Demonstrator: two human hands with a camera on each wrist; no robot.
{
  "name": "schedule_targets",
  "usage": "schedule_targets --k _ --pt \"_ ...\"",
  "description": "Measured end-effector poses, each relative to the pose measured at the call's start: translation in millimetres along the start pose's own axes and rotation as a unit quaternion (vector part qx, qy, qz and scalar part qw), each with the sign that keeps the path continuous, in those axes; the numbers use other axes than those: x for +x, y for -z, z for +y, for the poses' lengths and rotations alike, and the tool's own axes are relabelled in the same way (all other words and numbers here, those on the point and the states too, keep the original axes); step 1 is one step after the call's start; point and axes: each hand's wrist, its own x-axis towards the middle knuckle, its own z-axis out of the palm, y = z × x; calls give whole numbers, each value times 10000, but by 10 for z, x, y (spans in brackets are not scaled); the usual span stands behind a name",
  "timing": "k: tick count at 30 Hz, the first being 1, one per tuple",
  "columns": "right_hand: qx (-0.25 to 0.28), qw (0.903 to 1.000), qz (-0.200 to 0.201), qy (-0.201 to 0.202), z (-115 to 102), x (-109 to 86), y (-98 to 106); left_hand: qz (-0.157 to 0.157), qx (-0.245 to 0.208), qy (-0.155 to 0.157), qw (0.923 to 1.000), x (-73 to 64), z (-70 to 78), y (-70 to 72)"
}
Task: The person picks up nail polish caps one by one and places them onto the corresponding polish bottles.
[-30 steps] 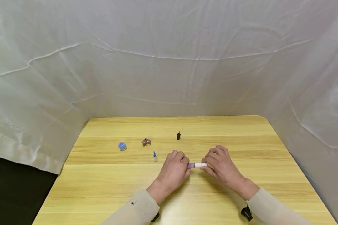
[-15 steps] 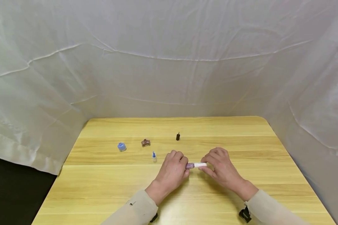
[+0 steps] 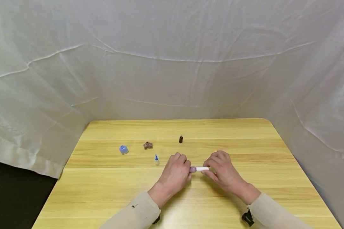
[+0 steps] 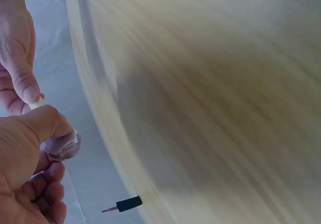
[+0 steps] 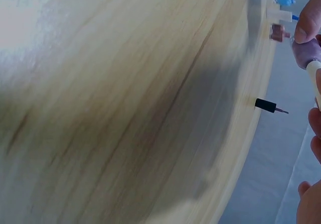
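Observation:
Held sideways above the table is a purple nail polish bottle (image 3: 193, 169) with a white cap (image 3: 202, 169) on its right end. My left hand (image 3: 174, 173) grips the bottle, thumb and fingers round its body. The cap's far end is pinched by my right hand (image 3: 224, 171), between thumb and fingers. In the left wrist view the purple bottle (image 4: 65, 146) shows past the left thumb. From the right wrist, the purple bottle (image 5: 306, 53) meets the white cap (image 5: 314, 81) end to end.
Left of the hands stand an uncapped blue polish bottle (image 3: 123, 149), an uncapped brown bottle (image 3: 148, 145) and a white cap with a blue brush (image 3: 156, 159) pointing up. A black cap with its brush (image 3: 181, 139) stands farther back on the wooden table (image 3: 103, 190).
Both hands keep their hold on the purple bottle and its white cap. The right hand has shifted very slightly left, with the cap turned a little; the other bottles and caps stay put.

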Motion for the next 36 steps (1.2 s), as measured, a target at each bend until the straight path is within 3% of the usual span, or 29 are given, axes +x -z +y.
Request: schedule_targets --k 17,24,31,36 --pt "386 9974 597 -83 -35 70 17 12 -574 293 9979 63 -51 97" --pt "571 9957 663 -295 -30 78 18 3 -817 387 9959 75 -45 121" --pt "635 9939 881 -203 5 81 13 116 -948 396 9946 79 -46 129" --pt "733 9937 787 -330 2 75 17 228 -992 371 9941 82 -51 121"
